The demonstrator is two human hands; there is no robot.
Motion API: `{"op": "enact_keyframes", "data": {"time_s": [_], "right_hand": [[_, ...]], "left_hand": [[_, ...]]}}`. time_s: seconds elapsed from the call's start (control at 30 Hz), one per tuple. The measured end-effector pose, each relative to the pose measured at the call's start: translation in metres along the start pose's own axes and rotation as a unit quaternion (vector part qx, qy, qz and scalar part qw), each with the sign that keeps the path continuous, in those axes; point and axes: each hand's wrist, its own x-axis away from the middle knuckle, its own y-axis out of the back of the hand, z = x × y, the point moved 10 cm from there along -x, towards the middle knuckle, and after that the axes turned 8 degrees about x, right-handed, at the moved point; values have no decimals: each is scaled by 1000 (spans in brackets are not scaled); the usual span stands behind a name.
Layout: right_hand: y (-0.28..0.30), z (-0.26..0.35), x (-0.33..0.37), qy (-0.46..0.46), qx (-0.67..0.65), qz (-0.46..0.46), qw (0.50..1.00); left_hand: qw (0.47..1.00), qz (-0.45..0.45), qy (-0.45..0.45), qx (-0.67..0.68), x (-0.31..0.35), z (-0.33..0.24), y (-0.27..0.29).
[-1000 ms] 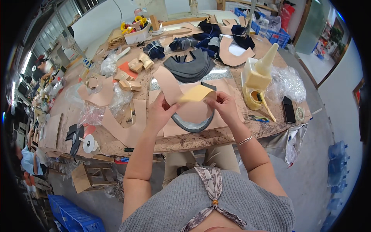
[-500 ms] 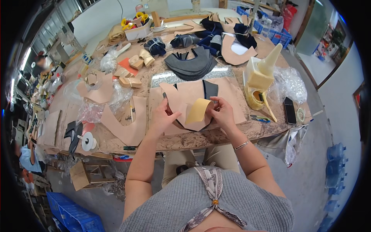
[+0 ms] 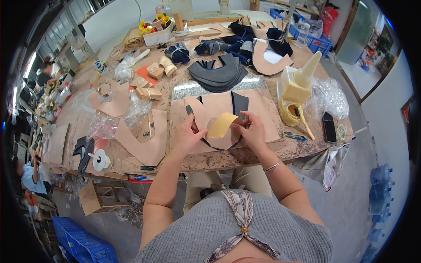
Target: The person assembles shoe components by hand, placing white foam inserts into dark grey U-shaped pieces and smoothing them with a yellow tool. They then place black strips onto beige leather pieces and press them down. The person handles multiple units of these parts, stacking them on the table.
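A U-shaped beige material piece (image 3: 222,143) with dark grey material along its edges lies in front of me. My left hand (image 3: 190,133) is closed on its left side, thumb on top. A yellow strip (image 3: 222,124) arches over the middle of the piece, its underside curled up. My right hand (image 3: 251,129) is closed round the strip's right end and rests at the right side of the piece; the fingertips are partly hidden. Beneath lies a flat beige sheet (image 3: 264,125). A stack of curved dark grey pieces (image 3: 218,75) sits just beyond.
To the right stand a yellowed glue container (image 3: 294,91), a pot with a brush (image 3: 291,112), a phone (image 3: 329,126) and crumpled clear plastic (image 3: 328,97). To the left are a white spool (image 3: 101,160), another curved beige piece (image 3: 147,147) and bundled beige pieces (image 3: 148,93).
The yellow strip has bent into a rounder arch, its left end drawn slightly left and up near my left thumb. Both hands have shifted only a little.
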Motion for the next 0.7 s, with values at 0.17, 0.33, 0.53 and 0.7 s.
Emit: {"op": "enact_keyframes", "data": {"time_s": [0.17, 0.33, 0.53, 0.7], "right_hand": [[1, 7, 3, 46, 44, -18, 998], [18, 47, 17, 179, 160, -131, 962], [-3, 96, 73, 390, 135, -114, 904], [-45, 92, 67, 345, 154, 98, 921]], "left_hand": [[999, -5, -11, -40, 2, -13, 1], [997, -11, -43, -64, 2, -5, -4], [998, 8, -27, -51, 1, 0, -8], [994, -8, -79, -75, -2, -4, -6]]}}
